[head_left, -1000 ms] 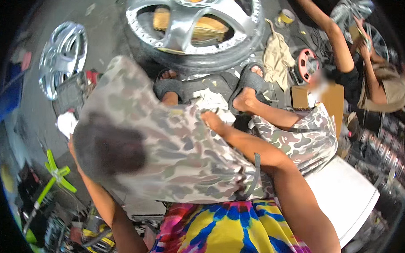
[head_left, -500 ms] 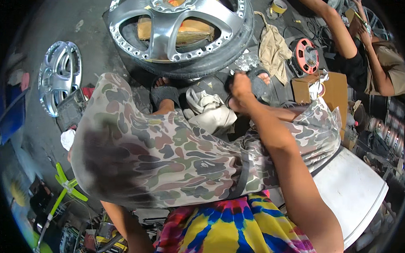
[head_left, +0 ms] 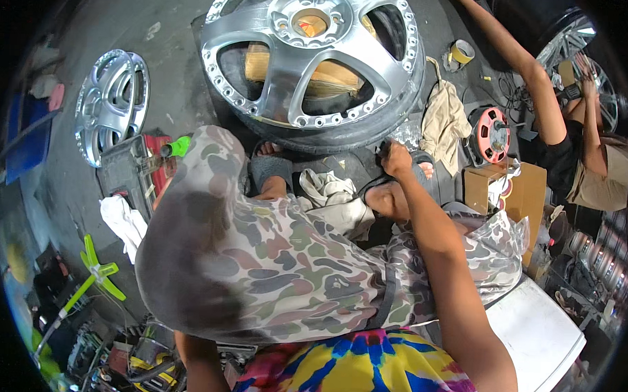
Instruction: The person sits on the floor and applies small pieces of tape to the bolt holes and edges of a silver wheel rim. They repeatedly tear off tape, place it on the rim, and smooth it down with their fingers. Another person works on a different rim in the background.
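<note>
My right hand (head_left: 396, 159) is closed around a small dark thing that I cannot make out, above my right sandal and close to the tire's near edge. My left forearm (head_left: 203, 368) passes behind my left thigh, and the left hand is hidden, its fingers not showing. Beside my left knee, a bright green thing with a dark round end (head_left: 177, 148) pokes out; what holds it is hidden. In front of my feet, a large silver wheel rim (head_left: 283, 91) lies on a black tire (head_left: 330, 139). A crumpled pale cloth (head_left: 334, 203) lies between my feet.
Two silver rim faces (head_left: 113, 109) stand at the left, near an open toolbox (head_left: 124, 175) and a white cloth (head_left: 124, 224). A beige cloth (head_left: 444, 124), a red cable reel (head_left: 492, 135) and a cardboard box (head_left: 525, 196) are at the right. Another person's arm (head_left: 539, 86) reaches nearby.
The view has shifted, so the wheel sits lower and further right. The green thing has come into sight beside my left knee. My right hand remains closed near my right foot.
</note>
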Demonstrator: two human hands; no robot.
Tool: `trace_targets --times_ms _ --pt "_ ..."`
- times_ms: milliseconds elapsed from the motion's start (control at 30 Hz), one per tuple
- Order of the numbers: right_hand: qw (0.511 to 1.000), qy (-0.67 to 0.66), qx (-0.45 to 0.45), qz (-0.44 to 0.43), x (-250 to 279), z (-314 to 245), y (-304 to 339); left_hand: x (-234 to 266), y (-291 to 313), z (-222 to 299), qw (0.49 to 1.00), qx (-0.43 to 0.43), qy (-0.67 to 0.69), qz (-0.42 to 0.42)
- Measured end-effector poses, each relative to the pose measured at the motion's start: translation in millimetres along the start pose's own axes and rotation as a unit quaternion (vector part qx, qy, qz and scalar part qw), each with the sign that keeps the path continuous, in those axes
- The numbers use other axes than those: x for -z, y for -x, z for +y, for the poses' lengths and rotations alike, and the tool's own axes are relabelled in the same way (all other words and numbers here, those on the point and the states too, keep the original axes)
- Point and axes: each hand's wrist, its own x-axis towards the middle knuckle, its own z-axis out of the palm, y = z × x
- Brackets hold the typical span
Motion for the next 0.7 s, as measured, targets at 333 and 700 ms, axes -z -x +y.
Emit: trace_targets --times_ms 333,700 --pt "0.944 -0.305 0.025 0.124 -17 29 -10 -8 -19 46 0.996 -0.033 0.061 -0.055" --pt "0.775 -0.589 0.099 0.204 183 -54 29 -32 -71 124 0.963 -0.047 0.167 -0.208"
